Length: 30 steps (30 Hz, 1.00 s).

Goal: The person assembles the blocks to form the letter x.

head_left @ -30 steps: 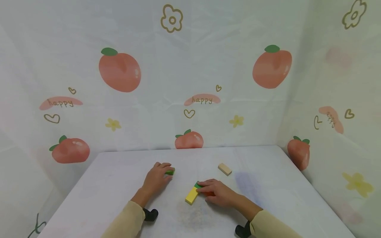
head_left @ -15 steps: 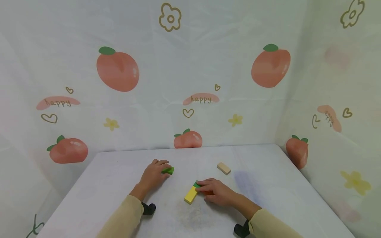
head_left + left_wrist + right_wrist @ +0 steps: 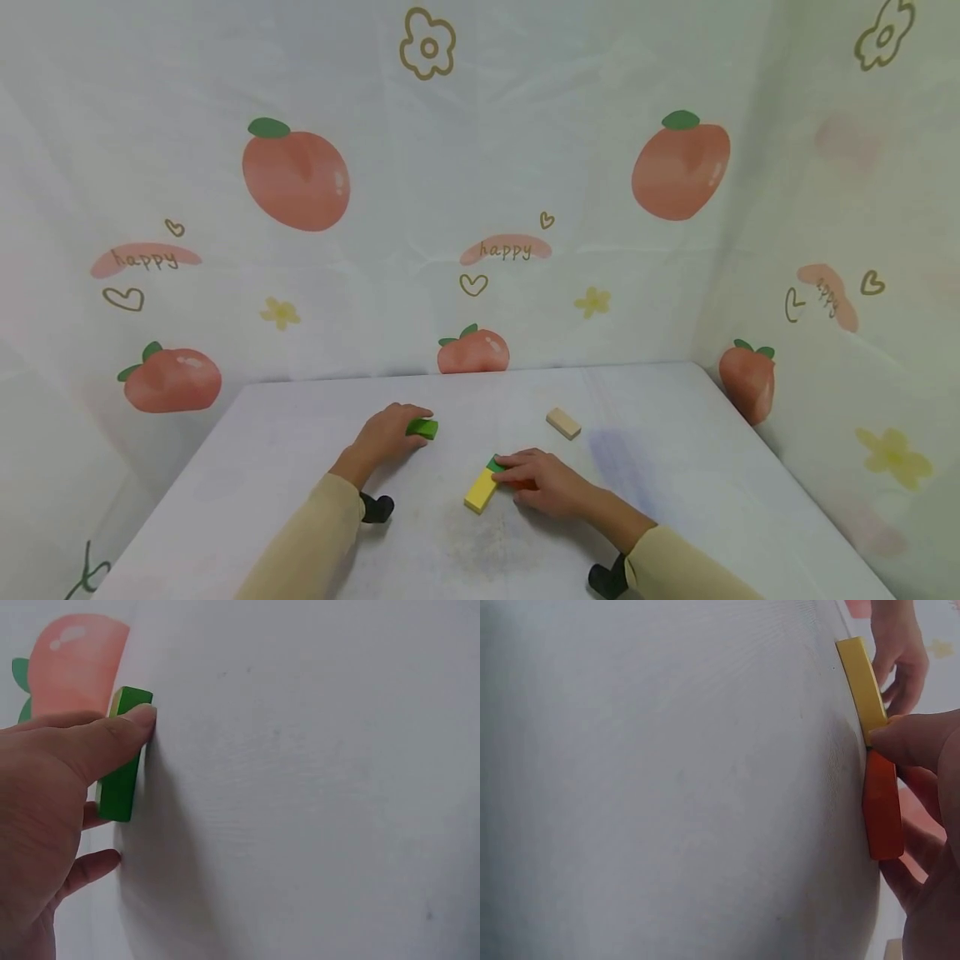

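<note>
My left hand (image 3: 386,433) pinches a bright green block (image 3: 422,428) at the table's left-centre. In the left wrist view the thumb lies across the upper part of this green block (image 3: 124,776), with fingers behind it. My right hand (image 3: 551,483) holds a red-orange block, mostly covered in the head view. The right wrist view shows the red-orange block (image 3: 883,810) end to end with a yellow block (image 3: 862,686), the thumb at their joint and fingers behind. A darker green piece (image 3: 495,465) touches the far end of the yellow block (image 3: 481,492), partly under the right fingertips.
A plain wooden block (image 3: 563,423) lies apart, behind and right of the right hand. The white table (image 3: 300,467) meets a white printed cloth (image 3: 405,317) at its back. Black wrist mounts (image 3: 377,508) sit by both cuffs.
The left fingers have shifted on the bright green block, and more of it shows. The right hand and the blocks by it keep their places; the head view has moved slightly.
</note>
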{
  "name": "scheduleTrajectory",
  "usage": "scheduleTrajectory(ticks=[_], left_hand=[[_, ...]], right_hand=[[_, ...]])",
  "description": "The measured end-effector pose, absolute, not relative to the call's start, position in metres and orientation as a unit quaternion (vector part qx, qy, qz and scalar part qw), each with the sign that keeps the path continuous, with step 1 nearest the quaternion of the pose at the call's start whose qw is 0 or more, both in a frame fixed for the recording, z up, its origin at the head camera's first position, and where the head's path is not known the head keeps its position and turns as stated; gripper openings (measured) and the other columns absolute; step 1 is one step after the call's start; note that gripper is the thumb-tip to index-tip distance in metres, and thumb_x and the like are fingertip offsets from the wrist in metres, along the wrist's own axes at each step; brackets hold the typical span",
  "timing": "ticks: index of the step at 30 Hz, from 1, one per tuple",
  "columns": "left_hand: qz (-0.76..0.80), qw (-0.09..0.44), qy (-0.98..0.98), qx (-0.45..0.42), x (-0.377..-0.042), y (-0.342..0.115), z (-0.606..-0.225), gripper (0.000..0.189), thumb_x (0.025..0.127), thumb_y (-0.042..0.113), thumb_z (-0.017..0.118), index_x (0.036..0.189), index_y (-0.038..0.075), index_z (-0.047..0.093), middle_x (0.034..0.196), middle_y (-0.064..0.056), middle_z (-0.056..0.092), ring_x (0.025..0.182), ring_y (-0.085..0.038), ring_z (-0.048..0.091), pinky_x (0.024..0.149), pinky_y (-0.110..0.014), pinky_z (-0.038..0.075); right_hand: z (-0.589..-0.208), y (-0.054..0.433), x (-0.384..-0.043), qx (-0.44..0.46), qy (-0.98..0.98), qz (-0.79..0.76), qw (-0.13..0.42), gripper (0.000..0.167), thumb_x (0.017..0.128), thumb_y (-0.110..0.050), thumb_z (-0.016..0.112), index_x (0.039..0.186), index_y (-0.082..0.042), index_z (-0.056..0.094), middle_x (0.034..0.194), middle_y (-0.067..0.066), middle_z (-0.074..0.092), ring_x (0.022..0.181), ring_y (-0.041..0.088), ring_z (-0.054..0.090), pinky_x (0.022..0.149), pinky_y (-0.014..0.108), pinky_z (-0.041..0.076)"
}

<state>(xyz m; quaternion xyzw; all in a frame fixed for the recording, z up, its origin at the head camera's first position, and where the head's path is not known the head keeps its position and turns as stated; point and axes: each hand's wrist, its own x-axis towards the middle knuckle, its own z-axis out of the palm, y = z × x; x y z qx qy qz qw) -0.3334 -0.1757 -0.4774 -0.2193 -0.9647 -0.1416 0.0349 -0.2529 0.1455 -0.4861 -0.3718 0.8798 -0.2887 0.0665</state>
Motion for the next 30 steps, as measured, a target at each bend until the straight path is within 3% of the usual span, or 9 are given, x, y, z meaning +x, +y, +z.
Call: scheduleTrajectory(ticks=[13, 30], left_hand=[[-0.133, -0.046, -0.973, -0.183, -0.343, -0.17, -0.464, 0.037, 0.081, 0.023, 0.08, 0.117, 0.021, 0.071, 0.112, 0.003, 0.063, 0.101, -0.019, 0.051, 0.087, -0.039, 0.046], [-0.124, -0.049, -0.973, -0.187, -0.349, -0.169, -0.464, 0.036, 0.082, 0.019, 0.079, 0.117, 0.02, 0.071, 0.11, 0.005, 0.064, 0.1, -0.018, 0.053, 0.089, -0.04, 0.045]], right_hand=[[-0.485, 0.145, -0.251, -0.372, 0.881, -0.286, 0.067, 0.042, 0.092, -0.009, 0.065, 0.132, -0.02, 0.063, 0.143, -0.005, 0.05, 0.13, 0.021, 0.044, 0.103, 0.038, 0.038], [-0.484, 0.144, -0.249, -0.368, 0.883, -0.283, 0.067, 0.041, 0.092, -0.01, 0.065, 0.132, -0.021, 0.063, 0.142, -0.006, 0.05, 0.131, 0.021, 0.043, 0.104, 0.039, 0.038]])
